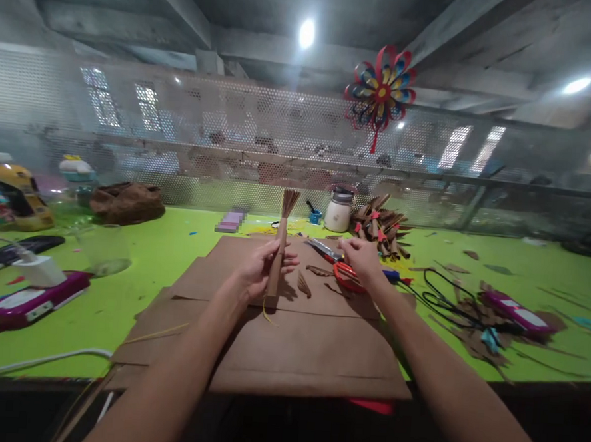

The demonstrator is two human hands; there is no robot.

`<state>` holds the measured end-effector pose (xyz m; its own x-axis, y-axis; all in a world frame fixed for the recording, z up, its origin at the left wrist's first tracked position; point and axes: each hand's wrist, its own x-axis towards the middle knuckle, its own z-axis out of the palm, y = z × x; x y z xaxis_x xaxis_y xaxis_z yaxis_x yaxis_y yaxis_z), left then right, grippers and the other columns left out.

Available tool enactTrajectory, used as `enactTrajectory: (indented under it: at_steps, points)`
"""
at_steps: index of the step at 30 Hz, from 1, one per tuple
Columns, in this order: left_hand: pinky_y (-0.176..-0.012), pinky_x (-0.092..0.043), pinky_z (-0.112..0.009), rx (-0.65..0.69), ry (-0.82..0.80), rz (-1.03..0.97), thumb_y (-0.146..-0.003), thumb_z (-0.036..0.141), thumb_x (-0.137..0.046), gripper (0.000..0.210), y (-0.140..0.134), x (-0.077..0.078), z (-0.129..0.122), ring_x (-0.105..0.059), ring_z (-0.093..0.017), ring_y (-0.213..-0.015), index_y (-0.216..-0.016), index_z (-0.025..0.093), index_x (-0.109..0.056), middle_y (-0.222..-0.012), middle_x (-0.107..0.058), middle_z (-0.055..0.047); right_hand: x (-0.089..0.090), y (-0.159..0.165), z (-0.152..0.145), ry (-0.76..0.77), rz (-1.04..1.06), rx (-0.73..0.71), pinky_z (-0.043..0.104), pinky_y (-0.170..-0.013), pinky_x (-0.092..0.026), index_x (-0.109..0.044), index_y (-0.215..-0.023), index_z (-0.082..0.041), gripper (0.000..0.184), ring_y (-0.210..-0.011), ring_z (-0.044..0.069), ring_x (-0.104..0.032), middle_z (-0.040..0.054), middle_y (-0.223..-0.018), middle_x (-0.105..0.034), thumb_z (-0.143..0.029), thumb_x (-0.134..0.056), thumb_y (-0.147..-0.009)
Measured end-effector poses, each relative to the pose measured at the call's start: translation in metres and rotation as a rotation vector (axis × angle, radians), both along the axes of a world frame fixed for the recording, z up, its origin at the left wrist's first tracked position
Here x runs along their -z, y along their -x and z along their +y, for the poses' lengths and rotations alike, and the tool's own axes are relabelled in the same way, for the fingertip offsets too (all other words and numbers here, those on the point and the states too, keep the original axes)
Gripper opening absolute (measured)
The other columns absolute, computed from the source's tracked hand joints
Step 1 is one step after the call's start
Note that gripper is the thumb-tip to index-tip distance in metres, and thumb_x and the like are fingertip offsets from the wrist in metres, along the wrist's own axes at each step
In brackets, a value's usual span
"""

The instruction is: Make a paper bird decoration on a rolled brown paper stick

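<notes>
My left hand [261, 265] is closed round a slim brown paper roll [275, 273], held upright over the brown sheets [312, 345]. The roll's top end fans out in a fringe of thin strips [289, 202], and a thin yellow strand [268, 313] hangs below it. My right hand [362, 257] has its fingers curled together just above the scissors [345, 273], which have red handles and lie on the sheets. Whatever its fingertips may hold is too small to make out. Curled brown scraps [303, 285] lie between the hands.
Behind my right hand is a heap of brown paper pieces with red bits [382, 229], beside a white jar [339, 210]. Purple power strips [33, 298] lie at left and right, with a black cable [438, 296]. A clear cup [106, 253] stands left. A mesh partition [276, 126] rises behind the green table.
</notes>
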<state>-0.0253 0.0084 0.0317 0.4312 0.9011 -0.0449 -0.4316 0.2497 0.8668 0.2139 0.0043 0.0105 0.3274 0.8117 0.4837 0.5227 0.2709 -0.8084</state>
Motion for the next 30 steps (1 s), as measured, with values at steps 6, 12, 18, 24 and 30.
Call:
enactTrajectory:
  at_steps: [6,12,18,24,30]
  points:
    - [-0.062,-0.053,-0.027,0.066,-0.016,-0.047,-0.087,0.025,-0.047,0.026,0.004,0.000,-0.002,-0.066,-0.020,-0.081,-0.109,0.014,-0.056,-0.092,-0.067,-0.014,0.006,0.003,0.004,-0.002,-0.004,-0.080,0.029,-0.062,-0.045,-0.066,-0.077,-0.015,0.024,-0.069,0.019,-0.058,0.0068,-0.074,-0.067,-0.035,-0.058,-0.066]
    - [-0.065,-0.053,-0.026,0.111,-0.077,-0.020,-0.089,0.029,-0.045,0.028,0.002,0.003,-0.002,-0.067,-0.020,-0.081,-0.110,0.013,-0.054,-0.093,-0.068,-0.015,0.007,0.009,0.002,-0.033,-0.091,-0.130,0.028,-0.063,-0.043,-0.065,-0.067,-0.016,0.023,-0.065,0.017,-0.056,0.0047,-0.066,-0.064,-0.035,-0.054,-0.073]
    - [-0.083,-0.051,-0.036,0.194,-0.076,-0.079,-0.092,0.028,-0.037,0.027,-0.005,-0.001,-0.010,-0.064,-0.023,-0.094,-0.097,0.009,-0.056,-0.100,-0.065,-0.019,0.008,0.026,-0.006,0.074,0.048,-0.391,0.025,-0.055,-0.041,-0.062,-0.067,-0.015,0.034,-0.055,0.012,-0.048,0.0010,-0.058,-0.056,-0.047,-0.055,-0.075]
    - [-0.072,-0.054,-0.029,0.003,-0.152,0.018,-0.088,0.026,-0.046,0.020,-0.005,-0.009,-0.012,-0.064,-0.017,-0.082,-0.096,0.014,-0.059,-0.095,-0.065,-0.011,-0.012,0.046,-0.024,0.236,0.219,-0.657,0.025,-0.062,-0.044,-0.068,-0.083,-0.015,0.029,-0.070,0.013,-0.055,0.0052,-0.081,-0.065,-0.038,-0.068,-0.066]
    - [-0.050,-0.050,-0.024,0.117,-0.264,0.050,-0.082,0.029,-0.056,0.015,-0.009,-0.013,-0.011,-0.058,-0.012,-0.054,-0.085,0.014,-0.057,-0.073,-0.062,-0.004,-0.026,0.081,-0.030,0.404,0.365,-0.947,0.022,-0.060,-0.043,-0.068,-0.085,-0.016,0.026,-0.071,0.012,-0.056,0.0029,-0.082,-0.066,-0.019,-0.070,-0.059]
